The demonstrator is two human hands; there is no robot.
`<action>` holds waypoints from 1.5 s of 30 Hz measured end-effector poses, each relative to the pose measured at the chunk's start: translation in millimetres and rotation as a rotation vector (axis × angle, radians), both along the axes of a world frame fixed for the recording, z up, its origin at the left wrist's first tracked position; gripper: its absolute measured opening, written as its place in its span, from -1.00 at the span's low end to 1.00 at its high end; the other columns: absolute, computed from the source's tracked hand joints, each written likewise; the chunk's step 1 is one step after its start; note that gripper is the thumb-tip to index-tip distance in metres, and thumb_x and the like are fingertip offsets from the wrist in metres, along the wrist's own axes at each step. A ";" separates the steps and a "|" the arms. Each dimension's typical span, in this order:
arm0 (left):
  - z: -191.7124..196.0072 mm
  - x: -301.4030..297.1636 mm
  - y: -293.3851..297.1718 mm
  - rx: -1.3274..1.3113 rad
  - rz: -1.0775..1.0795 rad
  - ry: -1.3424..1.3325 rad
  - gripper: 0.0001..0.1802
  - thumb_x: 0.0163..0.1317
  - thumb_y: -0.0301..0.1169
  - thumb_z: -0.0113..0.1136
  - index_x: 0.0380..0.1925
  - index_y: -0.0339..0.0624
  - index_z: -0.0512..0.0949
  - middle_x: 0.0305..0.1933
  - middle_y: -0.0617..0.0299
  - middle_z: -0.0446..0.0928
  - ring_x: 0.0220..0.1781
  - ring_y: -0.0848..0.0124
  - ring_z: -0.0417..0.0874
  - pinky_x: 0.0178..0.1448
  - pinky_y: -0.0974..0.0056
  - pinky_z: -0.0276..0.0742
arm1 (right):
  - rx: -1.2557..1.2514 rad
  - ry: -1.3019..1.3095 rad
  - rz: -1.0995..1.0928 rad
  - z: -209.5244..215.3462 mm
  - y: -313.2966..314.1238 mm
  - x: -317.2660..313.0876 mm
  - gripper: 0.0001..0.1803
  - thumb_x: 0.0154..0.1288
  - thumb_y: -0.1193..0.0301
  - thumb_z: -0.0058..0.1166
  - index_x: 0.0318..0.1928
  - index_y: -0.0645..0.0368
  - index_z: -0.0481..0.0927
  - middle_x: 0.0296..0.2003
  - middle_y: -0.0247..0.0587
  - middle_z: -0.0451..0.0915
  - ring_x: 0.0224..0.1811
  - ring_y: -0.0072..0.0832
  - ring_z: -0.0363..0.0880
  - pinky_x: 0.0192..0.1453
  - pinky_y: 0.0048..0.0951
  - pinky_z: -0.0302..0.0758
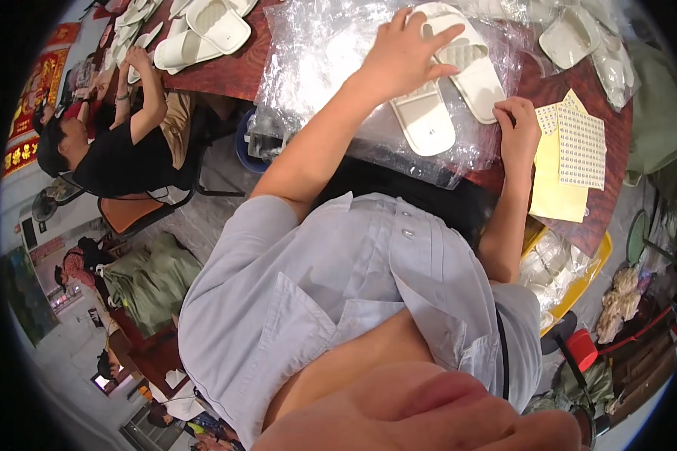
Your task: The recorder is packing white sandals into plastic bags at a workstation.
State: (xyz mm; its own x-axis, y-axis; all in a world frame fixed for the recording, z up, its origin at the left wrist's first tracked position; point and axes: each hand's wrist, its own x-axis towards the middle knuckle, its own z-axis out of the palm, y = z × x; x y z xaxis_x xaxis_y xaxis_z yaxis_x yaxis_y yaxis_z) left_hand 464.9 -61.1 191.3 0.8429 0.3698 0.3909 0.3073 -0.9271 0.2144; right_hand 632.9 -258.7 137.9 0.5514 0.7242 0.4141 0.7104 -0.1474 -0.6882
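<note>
A pair of white slippers lies on clear plastic bags (308, 56) in front of me. The left slipper (426, 124) has a small dark mark near its rounded end, and the right slipper (480, 84) lies at a slant beside it. My left hand (405, 60) reaches over the pair with its fingers spread, covering part of the left slipper. Close to the rounded end of the right slipper is my right hand (519, 128). Its thumb and fingertips are pinched together, and whatever may be between them is too small to make out. Sticker sheets (581, 146) lie beside that hand.
Yellow backing paper (557, 192) lies under the sticker sheets on the red-brown table (611, 143). More white slippers (218, 26) are at the back left, and bagged ones (613, 68) at the right. A yellow crate (598, 267) stands below. A co-worker (105, 143) sits at the left.
</note>
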 end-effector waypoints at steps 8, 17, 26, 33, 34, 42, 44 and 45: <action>-43.2 4.2 -2.7 -0.094 0.103 -0.041 -0.29 0.21 0.01 0.29 0.38 0.36 0.32 0.27 -0.23 0.32 0.31 -0.16 0.36 0.34 -0.14 0.30 | -0.058 0.113 0.084 2.1 0.1 3.1 -0.90 0.11 0.59 0.25 -0.34 0.27 0.59 -0.30 -0.15 0.57 -0.21 -0.21 0.56 -0.11 -0.27 0.46; -38.7 10.4 2.8 -0.123 0.096 -0.022 -0.30 0.22 -0.03 0.29 0.38 0.37 0.31 0.26 -0.25 0.32 0.30 -0.16 0.35 0.34 -0.12 0.29 | -0.048 0.142 0.090 7.6 3.6 7.8 -0.89 0.12 0.61 0.21 -0.31 0.27 0.58 -0.32 -0.11 0.55 -0.21 -0.16 0.54 -0.10 -0.26 0.44; -30.0 2.5 -6.7 -0.175 0.112 0.043 -0.27 0.22 -0.09 0.29 0.41 0.30 0.28 0.26 -0.25 0.30 0.32 -0.15 0.31 0.30 -0.13 0.28 | -0.096 -0.015 0.157 2.8 6.7 7.5 -0.89 0.12 0.62 0.13 -0.30 0.27 0.52 -0.31 -0.02 0.50 -0.17 -0.05 0.45 -0.06 -0.15 0.37; -31.9 2.6 -5.8 -0.150 0.112 0.011 -0.24 0.17 -0.11 0.33 0.40 0.29 0.30 0.21 -0.19 0.31 0.28 -0.12 0.34 0.26 -0.12 0.32 | -0.163 -0.021 0.255 8.2 4.2 11.5 -0.89 0.15 0.61 0.10 -0.29 0.25 0.49 -0.31 -0.05 0.45 -0.18 -0.09 0.40 -0.06 -0.19 0.34; -31.2 2.6 -6.2 -0.150 0.136 0.000 -0.24 0.17 -0.11 0.33 0.40 0.29 0.30 0.21 -0.19 0.31 0.28 -0.12 0.34 0.26 -0.12 0.32 | -0.178 0.037 0.230 10.8 3.4 10.7 -0.89 0.15 0.61 0.10 -0.29 0.26 0.48 -0.30 -0.06 0.45 -0.17 -0.10 0.40 -0.05 -0.21 0.34; -32.3 5.7 -7.0 -0.186 0.103 -0.036 -0.25 0.16 -0.08 0.31 0.39 0.32 0.32 0.17 -0.10 0.32 0.24 -0.08 0.36 0.27 -0.11 0.30 | -0.169 0.172 0.217 9.9 0.0 12.5 -0.86 0.15 0.64 0.15 -0.26 0.30 0.49 -0.29 -0.11 0.42 -0.25 -0.24 0.44 -0.13 -0.31 0.40; -35.3 7.1 -7.0 -0.185 0.108 -0.028 -0.24 0.17 -0.06 0.30 0.41 0.35 0.30 0.21 -0.16 0.30 0.29 -0.13 0.33 0.33 -0.14 0.26 | -0.181 0.134 0.237 8.6 0.6 14.7 -0.86 0.15 0.64 0.15 -0.27 0.30 0.49 -0.29 -0.11 0.42 -0.24 -0.23 0.44 -0.13 -0.32 0.40; -36.1 6.9 -7.3 -0.179 0.125 -0.036 -0.24 0.17 -0.06 0.30 0.41 0.35 0.30 0.21 -0.16 0.30 0.29 -0.13 0.33 0.33 -0.14 0.26 | -0.193 0.127 0.227 6.5 0.0 15.2 -0.87 0.16 0.64 0.15 -0.28 0.30 0.48 -0.29 -0.11 0.42 -0.24 -0.25 0.44 -0.12 -0.32 0.40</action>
State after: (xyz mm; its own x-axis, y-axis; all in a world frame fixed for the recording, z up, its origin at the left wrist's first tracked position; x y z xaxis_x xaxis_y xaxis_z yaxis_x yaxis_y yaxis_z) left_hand 471.8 -68.4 155.2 0.7730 0.5366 0.3385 0.4064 -0.8285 0.3852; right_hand 648.2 -258.7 144.3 0.4051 0.8933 0.1949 0.6504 -0.1317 -0.7481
